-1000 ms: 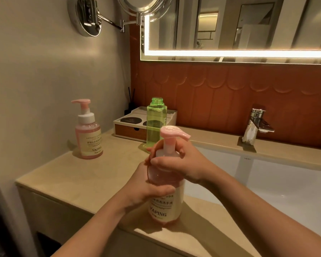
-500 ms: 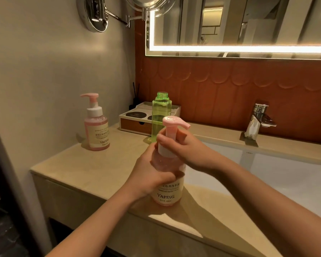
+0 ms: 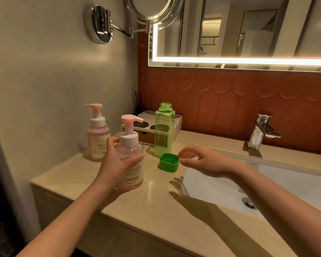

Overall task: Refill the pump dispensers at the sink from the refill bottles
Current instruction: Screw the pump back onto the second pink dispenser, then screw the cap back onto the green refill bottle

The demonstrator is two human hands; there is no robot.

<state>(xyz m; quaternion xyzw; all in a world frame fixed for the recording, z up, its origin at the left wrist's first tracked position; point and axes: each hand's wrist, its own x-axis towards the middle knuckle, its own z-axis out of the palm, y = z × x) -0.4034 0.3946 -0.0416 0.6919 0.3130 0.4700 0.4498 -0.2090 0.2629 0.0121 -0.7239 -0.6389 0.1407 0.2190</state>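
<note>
Head view: left hand (image 3: 117,164) clasps the pump dispenser (image 3: 131,154) near the counter's (image 3: 156,206) front edge; right hand (image 3: 200,161), fingers loosely spread, empty, nears the green cap (image 3: 169,162). Uncapped refill bottle (image 3: 163,130) behind could topple if brushed.

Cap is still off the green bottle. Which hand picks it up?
Right. The right hand is open beside the cap; the left hand holds the near dispenser.

My left hand (image 3: 117,162) covers part of the near pump bottle (image 3: 131,154) label and the far pump bottle (image 3: 98,134) label. The mirror (image 3: 248,28) and sink (image 3: 285,182) run off-frame.
</note>
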